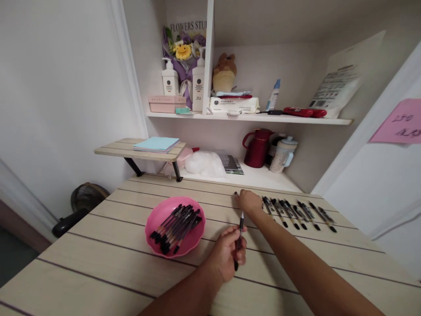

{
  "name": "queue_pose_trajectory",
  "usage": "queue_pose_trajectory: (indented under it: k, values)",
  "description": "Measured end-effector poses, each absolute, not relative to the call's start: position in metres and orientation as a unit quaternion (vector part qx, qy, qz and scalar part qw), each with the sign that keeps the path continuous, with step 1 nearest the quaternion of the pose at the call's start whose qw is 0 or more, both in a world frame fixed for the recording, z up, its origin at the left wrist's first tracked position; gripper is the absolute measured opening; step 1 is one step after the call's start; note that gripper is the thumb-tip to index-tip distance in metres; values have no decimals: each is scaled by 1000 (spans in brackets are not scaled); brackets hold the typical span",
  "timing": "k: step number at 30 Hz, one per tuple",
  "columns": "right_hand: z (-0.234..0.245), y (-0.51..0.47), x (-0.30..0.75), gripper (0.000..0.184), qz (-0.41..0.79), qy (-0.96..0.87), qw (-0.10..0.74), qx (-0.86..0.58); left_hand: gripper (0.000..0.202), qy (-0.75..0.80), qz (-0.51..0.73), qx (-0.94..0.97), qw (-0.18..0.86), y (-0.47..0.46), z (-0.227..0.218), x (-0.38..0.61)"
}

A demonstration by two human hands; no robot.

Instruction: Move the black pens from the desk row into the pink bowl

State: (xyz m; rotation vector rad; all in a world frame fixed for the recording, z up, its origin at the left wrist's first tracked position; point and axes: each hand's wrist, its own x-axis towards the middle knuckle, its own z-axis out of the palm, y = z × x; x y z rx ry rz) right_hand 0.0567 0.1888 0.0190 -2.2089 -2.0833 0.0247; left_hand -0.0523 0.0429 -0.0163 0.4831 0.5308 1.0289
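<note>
My left hand (pixel 226 252) is closed round a pen (pixel 241 226), held nearly upright with its silver pointed tip at the top and a dark lower end. Farther back on the table, my right hand (pixel 248 201) is closed, its fingers pinched at the left side. A small dark end sticks out past those fingertips; the rest is hidden, so I cannot make out what it belongs to. A pink bowl (pixel 154 245) with a wavy rim stands left of my left hand, holding a pile of dark-capped pens (pixel 177 226). Right of my right hand lie several pens (pixel 292 213) in a slanting row.
The slatted wooden table (pixel 131 272) carries a small raised shelf (pixel 115 148) with blue paper (pixel 158 143) at the back left. Behind are a white plastic bag (pixel 205 163), a red jug (pixel 257 149) and a lidded cup (pixel 282 156). A cabinet shelf (pixel 197 116) crosses above.
</note>
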Motion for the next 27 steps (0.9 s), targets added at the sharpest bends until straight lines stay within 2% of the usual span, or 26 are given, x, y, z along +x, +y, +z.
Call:
queue_pose_trajectory:
  k: [12,19,21,23,24,25,27]
  values:
    - [13,199,54,32,45,-673,89,-733,33,257,473,235,809,44,-19,-53]
    - [31,171,67,40,96,-677,167,-710,31,258,478,225,809,43,-16,-54]
    - [28,149,67,48,176,-674,221,-682,31,257,486,225,804,43,-14,-53]
    - [21,123,62,48,389,-598,372,-594,30,259,493,229,799,42,-14,-51]
    - [16,110,59,44,452,-550,431,-555,29,261,497,232,795,41,-13,-50]
    - [13,98,55,41,485,-510,474,-530,28,262,499,237,791,41,-14,-49]
    - [6,79,46,40,508,-470,501,-520,28,269,502,245,784,40,-14,-47]
